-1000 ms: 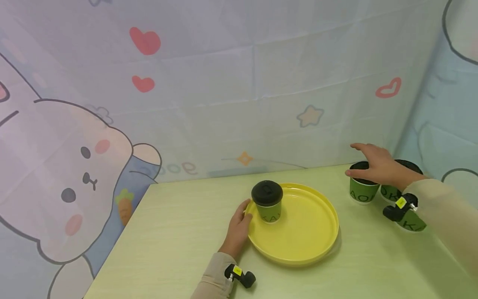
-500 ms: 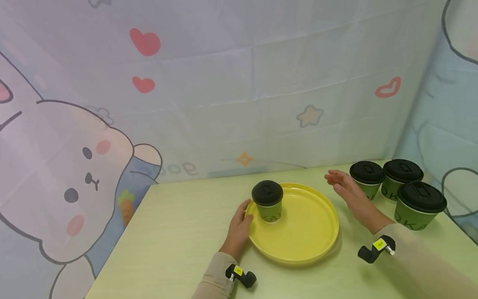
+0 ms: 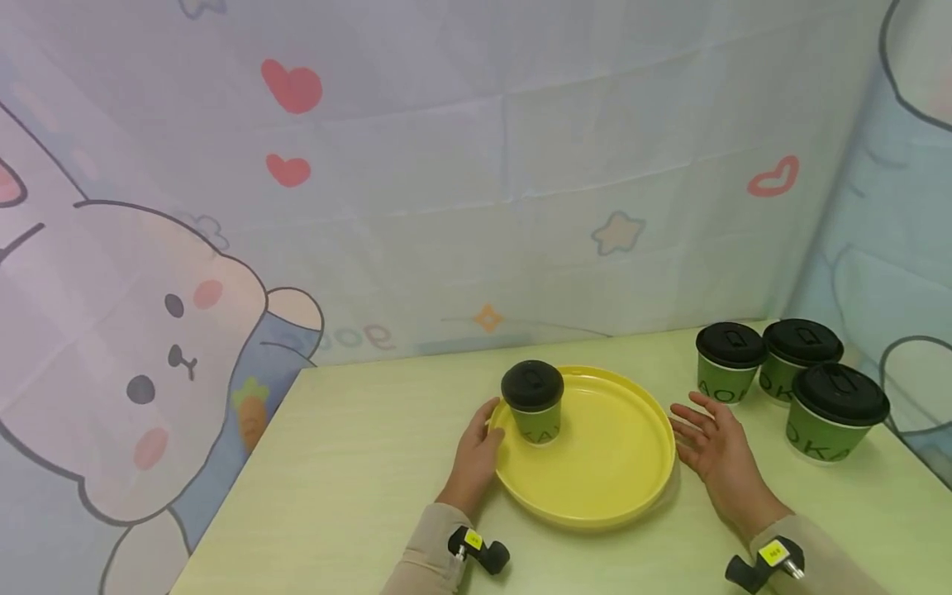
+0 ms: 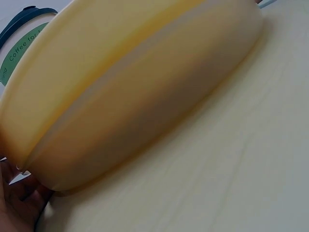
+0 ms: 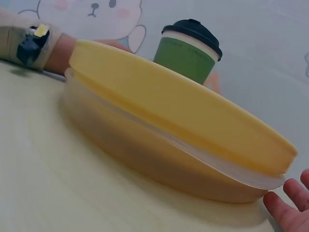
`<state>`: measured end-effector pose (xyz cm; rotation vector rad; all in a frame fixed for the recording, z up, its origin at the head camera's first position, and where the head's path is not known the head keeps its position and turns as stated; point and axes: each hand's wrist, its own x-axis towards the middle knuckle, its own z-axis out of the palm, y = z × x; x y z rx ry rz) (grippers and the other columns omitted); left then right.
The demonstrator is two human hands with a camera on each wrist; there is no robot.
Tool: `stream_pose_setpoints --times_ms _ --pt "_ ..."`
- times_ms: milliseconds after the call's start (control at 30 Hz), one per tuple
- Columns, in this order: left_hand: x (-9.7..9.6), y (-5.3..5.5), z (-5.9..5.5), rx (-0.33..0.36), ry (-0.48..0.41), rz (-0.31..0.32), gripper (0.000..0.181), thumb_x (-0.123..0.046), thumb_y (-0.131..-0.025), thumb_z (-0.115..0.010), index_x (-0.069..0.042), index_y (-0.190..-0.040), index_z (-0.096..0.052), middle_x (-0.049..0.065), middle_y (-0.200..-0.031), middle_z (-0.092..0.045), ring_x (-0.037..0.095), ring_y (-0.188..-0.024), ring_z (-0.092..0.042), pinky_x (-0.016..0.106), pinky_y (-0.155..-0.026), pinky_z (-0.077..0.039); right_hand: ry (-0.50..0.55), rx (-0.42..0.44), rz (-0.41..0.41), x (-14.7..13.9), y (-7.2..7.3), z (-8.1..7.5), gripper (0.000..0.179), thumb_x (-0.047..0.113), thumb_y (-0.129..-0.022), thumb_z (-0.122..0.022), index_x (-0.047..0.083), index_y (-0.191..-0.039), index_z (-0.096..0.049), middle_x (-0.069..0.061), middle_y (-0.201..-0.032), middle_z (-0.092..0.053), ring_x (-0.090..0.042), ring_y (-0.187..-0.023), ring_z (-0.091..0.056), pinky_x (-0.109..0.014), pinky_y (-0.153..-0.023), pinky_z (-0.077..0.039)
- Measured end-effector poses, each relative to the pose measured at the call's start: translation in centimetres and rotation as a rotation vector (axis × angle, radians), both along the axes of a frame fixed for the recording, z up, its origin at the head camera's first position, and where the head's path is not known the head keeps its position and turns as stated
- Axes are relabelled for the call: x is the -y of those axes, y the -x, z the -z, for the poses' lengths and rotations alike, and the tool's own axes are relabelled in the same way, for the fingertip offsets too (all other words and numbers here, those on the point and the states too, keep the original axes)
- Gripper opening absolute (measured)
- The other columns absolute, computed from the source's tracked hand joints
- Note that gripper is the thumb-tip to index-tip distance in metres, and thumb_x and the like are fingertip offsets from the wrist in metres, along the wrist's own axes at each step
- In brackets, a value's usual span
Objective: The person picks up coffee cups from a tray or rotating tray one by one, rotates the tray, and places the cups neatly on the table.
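A round yellow tray (image 3: 595,471) lies on the table; the wrist views show a paler, see-through layer under its yellow wall. Near its left rim stands a green paper coffee cup (image 3: 539,423) with a black lid. My left hand (image 3: 473,453) holds the tray's left edge, thumb by the rim; some of its fingers are hidden. On the other side, my right hand (image 3: 723,459) is beside the right rim with fingers spread and slightly bent. Its fingertips (image 5: 274,200) come close to the tray's lower edge in the right wrist view; contact is hard to tell.
Several things stand at right: a lidded green cup (image 3: 727,372), another behind it (image 3: 781,376) and a larger one in front (image 3: 825,430). A printed cloth (image 3: 446,207) hangs behind the pale table (image 3: 342,463).
My right hand has come away from the cups at the right, leftward and down to beside the tray's right rim. My left hand, the tray and its cup look unmoved.
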<state>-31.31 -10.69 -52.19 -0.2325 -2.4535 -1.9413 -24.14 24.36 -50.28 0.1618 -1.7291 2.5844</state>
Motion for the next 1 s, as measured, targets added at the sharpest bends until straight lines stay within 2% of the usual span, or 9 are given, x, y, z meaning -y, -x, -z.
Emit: stream_pose_setpoints --times_ms 133,267,367,467,600,733,867,933,1000 --pt "0.1 -0.1 0.0 0.002 -0.003 -0.004 0.05 -0.018 -0.105 -0.047 -0.018 -0.154 -0.042 0.014 -0.144 -0.054 0.026 -0.116 -0.06 0.039 -0.095 -0.049 0.04 0.011 -0.022 -0.1 -1.2 0.4 0.041 0.053 -0.108 -0.018 0.028 -0.137 -0.033 0.016 -0.124 -0.06 -0.005 -0.115 -0.06 -0.026 -0.091 -0.053" --pt "-0.1 -0.3 -0.1 0.004 -0.004 0.005 0.05 -0.019 -0.105 -0.047 -0.018 -0.155 -0.041 0.015 -0.143 -0.055 0.026 -0.116 -0.06 0.04 -0.095 -0.048 0.062 0.025 -0.046 -0.2 -2.5 0.9 0.045 0.056 -0.107 -0.015 0.027 -0.138 -0.032 0.015 -0.125 -0.058 -0.006 -0.114 -0.06 -0.027 -0.091 -0.054" --pt "-0.1 -0.4 -0.3 -0.002 0.008 0.001 0.05 -0.018 -0.105 -0.047 -0.019 -0.155 -0.041 0.015 -0.145 -0.053 0.029 -0.122 -0.057 0.046 -0.101 -0.046 0.088 0.011 -0.072 -0.2 -3.2 1.1 0.045 0.054 -0.108 -0.015 0.027 -0.138 -0.034 0.012 -0.127 -0.057 -0.008 -0.112 -0.06 -0.029 -0.091 -0.055" --pt "-0.1 -0.3 -0.3 -0.023 0.034 -0.003 0.051 -0.017 -0.104 -0.047 -0.018 -0.155 -0.042 0.013 -0.152 -0.047 0.032 -0.137 -0.047 0.052 -0.112 -0.036 0.127 -0.022 -0.099 -0.1 -3.7 1.3 0.044 0.051 -0.109 -0.015 0.027 -0.138 -0.037 0.009 -0.128 -0.058 -0.01 -0.111 -0.061 -0.033 -0.089 -0.056" --pt "0.1 -0.2 -0.9 -0.026 0.094 -0.01 0.05 -0.02 -0.104 -0.048 -0.016 -0.154 -0.041 0.008 -0.158 -0.041 0.034 -0.146 -0.035 0.053 -0.118 -0.028 0.152 -0.06 -0.121 -0.1 -4.0 1.4 0.044 0.048 -0.109 -0.013 0.026 -0.139 -0.038 0.007 -0.13 -0.058 -0.011 -0.111 -0.061 -0.037 -0.086 -0.058" --pt "0.4 -0.5 -3.0 -0.022 0.184 -0.08 0.046 -0.023 -0.103 -0.051 -0.008 -0.146 -0.047 0.013 -0.149 -0.049 0.039 -0.134 -0.048 0.054 -0.11 -0.039 0.147 -0.067 -0.121 0.0 -4.0 1.4 0.045 0.048 -0.109 -0.012 0.026 -0.139 -0.038 0.007 -0.13 -0.058 -0.011 -0.111 -0.061 -0.037 -0.086 -0.058" --pt "0.1 -1.9 -6.2 -0.055 0.418 -0.177 0.036 -0.024 -0.097 -0.056 0.003 -0.121 -0.054 0.018 -0.119 -0.056 0.035 -0.104 -0.054 0.048 -0.086 -0.049 0.152 -0.058 -0.112 0.1 -3.9 1.4 0.045 0.048 -0.109 -0.013 0.027 -0.137 -0.041 0.007 -0.129 -0.058 -0.011 -0.11 -0.061 -0.038 -0.086 -0.058" --pt "-0.2 -3.1 -7.7 -0.062 0.581 -0.173 0.033 -0.027 -0.096 -0.057 0.003 -0.109 -0.052 0.017 -0.106 -0.05 0.032 -0.094 -0.048 0.045 -0.074 -0.047 0.146 -0.058 -0.104 0.1 -3.8 1.5 0.045 0.048 -0.109 -0.014 0.027 -0.136 -0.042 0.007 -0.129 -0.059 -0.011 -0.11 -0.061 -0.037 -0.085 -0.058" --pt "-0.7 -4.4 -9.0 -0.078 0.714 -0.132 0.033 -0.03 -0.095 -0.058 0.002 -0.099 -0.051 0.015 -0.1 -0.046 0.032 -0.093 -0.043 0.043 -0.07 -0.043 0.138 -0.064 -0.101 0.1 -3.8 1.5 0.044 0.047 -0.109 -0.014 0.027 -0.136 -0.042 0.007 -0.129 -0.059 -0.011 -0.11 -0.062 -0.037 -0.085 -0.058"
